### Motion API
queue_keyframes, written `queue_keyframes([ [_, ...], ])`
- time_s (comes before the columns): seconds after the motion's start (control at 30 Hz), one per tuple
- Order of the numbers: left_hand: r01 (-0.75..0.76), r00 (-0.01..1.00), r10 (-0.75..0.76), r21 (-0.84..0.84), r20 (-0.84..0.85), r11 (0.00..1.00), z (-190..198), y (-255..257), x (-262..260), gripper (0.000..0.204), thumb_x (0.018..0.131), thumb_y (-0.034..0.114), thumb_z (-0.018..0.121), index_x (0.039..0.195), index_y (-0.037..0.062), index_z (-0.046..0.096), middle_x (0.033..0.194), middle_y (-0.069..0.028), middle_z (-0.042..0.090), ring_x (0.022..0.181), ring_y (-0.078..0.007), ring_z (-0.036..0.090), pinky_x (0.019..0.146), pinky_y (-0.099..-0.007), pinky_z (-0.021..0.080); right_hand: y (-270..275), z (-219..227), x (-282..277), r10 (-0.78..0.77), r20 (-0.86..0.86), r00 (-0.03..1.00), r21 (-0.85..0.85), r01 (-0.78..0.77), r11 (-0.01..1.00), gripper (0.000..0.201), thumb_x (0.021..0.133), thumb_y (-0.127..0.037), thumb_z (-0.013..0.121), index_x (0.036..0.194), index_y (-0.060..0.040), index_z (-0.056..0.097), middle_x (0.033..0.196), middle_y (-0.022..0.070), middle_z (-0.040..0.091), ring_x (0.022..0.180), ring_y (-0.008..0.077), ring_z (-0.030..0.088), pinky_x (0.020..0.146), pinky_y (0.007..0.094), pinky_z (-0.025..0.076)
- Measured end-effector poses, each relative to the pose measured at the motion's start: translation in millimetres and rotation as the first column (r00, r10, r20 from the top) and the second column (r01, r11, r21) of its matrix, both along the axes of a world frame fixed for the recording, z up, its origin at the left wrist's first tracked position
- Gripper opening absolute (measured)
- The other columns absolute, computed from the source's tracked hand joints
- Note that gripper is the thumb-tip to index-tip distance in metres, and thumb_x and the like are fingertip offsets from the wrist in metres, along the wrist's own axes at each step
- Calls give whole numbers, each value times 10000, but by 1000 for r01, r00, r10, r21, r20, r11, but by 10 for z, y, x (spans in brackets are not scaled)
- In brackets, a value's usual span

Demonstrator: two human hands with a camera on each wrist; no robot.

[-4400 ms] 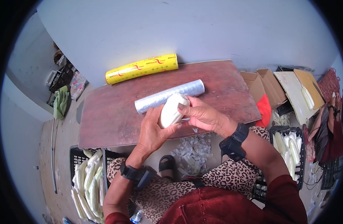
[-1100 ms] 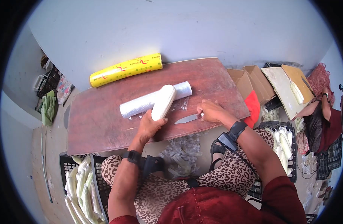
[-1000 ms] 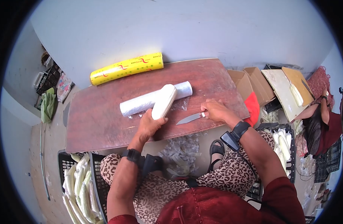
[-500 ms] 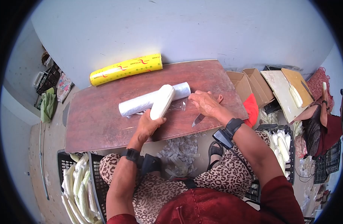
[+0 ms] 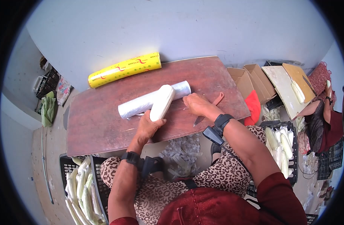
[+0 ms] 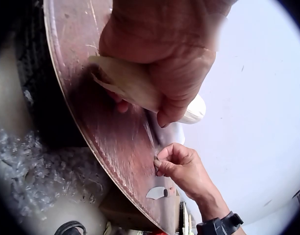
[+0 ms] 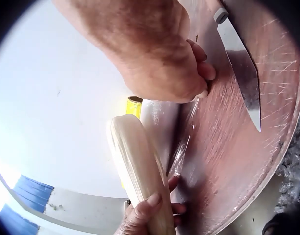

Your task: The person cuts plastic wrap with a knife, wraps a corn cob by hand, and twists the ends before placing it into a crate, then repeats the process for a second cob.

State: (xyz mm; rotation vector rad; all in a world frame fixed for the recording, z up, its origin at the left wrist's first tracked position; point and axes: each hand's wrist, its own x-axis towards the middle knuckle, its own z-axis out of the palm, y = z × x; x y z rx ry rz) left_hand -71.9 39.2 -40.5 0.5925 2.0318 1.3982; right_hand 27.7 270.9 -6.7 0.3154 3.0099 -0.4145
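Note:
My left hand [image 5: 148,125] grips a long pale-white vegetable [image 5: 163,102] by its lower part, its rounded end pointing up and away. In the left wrist view, thin leafy layers show at the vegetable's [image 6: 133,83] other end. Behind it, a roll of clear cling film [image 5: 136,105] lies on the reddish-brown table. My right hand [image 5: 197,104] pinches the edge of the cling film [image 7: 188,128], which runs from the roll toward the fingertips in the right wrist view. Just beside that hand a knife [image 7: 240,63] with an orange-red handle rests on the tabletop, blade toward the near edge.
A yellow printed roll [image 5: 125,70] lies at the table's [image 5: 93,131] back edge against the wall. Black crates of wrapped pale vegetables stand left [image 5: 82,191] and right [image 5: 282,150]. Crumpled film [image 5: 181,155] lies on the floor below. Cardboard boxes [image 5: 250,80] and another person [image 5: 323,116] are at the right.
The right hand held the knife a second ago, then laid it on the table and moved left to the film's edge. The left hand keeps holding the vegetable near the roll.

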Motion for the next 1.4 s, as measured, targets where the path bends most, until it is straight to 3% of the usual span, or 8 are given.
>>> queue_keyframes([
  [0.3, -2, 998, 1, -16, -66, 1000, 11, 3, 13, 554, 701, 250, 784, 1122, -39, 568, 1005, -118, 649, 933, -199, 597, 845, -325, 481, 217, -148, 168, 36, -64, 997, -58, -40, 998, 110, 850, -41, 537, 902, -58, 632, 1019, 182, 644, 969, 397, 628, 809, 472, 501],
  [0.4, -7, 996, 2, -59, -91, 998, -26, -12, -1, 554, 695, 277, 785, 1100, -36, 573, 1001, -132, 649, 936, -217, 599, 846, -334, 480, 195, -161, 195, -9, -105, 994, -113, -3, 994, 130, 782, 56, 517, 849, -45, 565, 938, 171, 616, 918, 395, 605, 763, 458, 474],
  [0.9, -29, 938, -43, -199, -344, 979, 285, -61, 62, 554, 693, 304, 772, 1083, -48, 598, 981, -222, 681, 929, -311, 658, 844, -375, 500, 143, -113, 252, 112, -85, 990, 119, -102, 988, 67, 811, -19, 600, 842, -14, 659, 1028, 191, 610, 939, 388, 642, 815, 484, 507],
  [1.0, -37, 925, -56, -234, -376, 971, 307, -50, 50, 568, 690, 301, 779, 1103, -48, 604, 996, -193, 679, 935, -272, 649, 854, -356, 498, 176, -155, 258, 123, 1, 992, 202, -121, 972, 64, 784, -1, 624, 833, -17, 662, 1020, 180, 624, 940, 376, 645, 816, 484, 502],
  [1.1, -48, 925, -46, -236, -377, 971, 253, -47, 25, 571, 686, 290, 788, 1110, -49, 609, 1009, -184, 680, 948, -255, 648, 862, -348, 496, 6, 293, 265, 7, 276, 961, 162, -54, 985, 115, 810, -7, 591, 892, -33, 668, 1025, 166, 640, 953, 364, 645, 805, 465, 505],
  [1.2, -42, 931, -54, -253, -361, 967, 217, -60, 29, 564, 684, 272, 794, 1111, -48, 612, 1017, -185, 683, 950, -257, 654, 861, -354, 498, 34, 152, 247, 79, -155, 985, 20, -76, 997, 214, 781, 16, 582, 981, -36, 638, 1004, 141, 614, 957, 368, 612, 821, 450, 491],
  [1.3, -37, 929, -56, -243, -367, 969, 281, -77, 74, 561, 690, 285, 794, 1099, -52, 608, 1015, -229, 682, 970, -315, 662, 865, -378, 500, -61, 13, 210, 195, -210, 958, 32, -193, 981, 288, 805, 16, 560, 1080, -52, 611, 1091, 112, 601, 1069, 312, 577, 872, 470, 462],
  [1.4, -45, 913, -67, -263, -403, 964, 343, -82, 121, 560, 699, 289, 791, 1100, -54, 603, 1007, -247, 682, 971, -340, 668, 860, -389, 503, -112, -77, 231, 211, 28, 977, 104, -213, 972, 290, 823, -8, 559, 1103, -67, 606, 1148, 87, 582, 1143, 281, 536, 908, 479, 433],
])
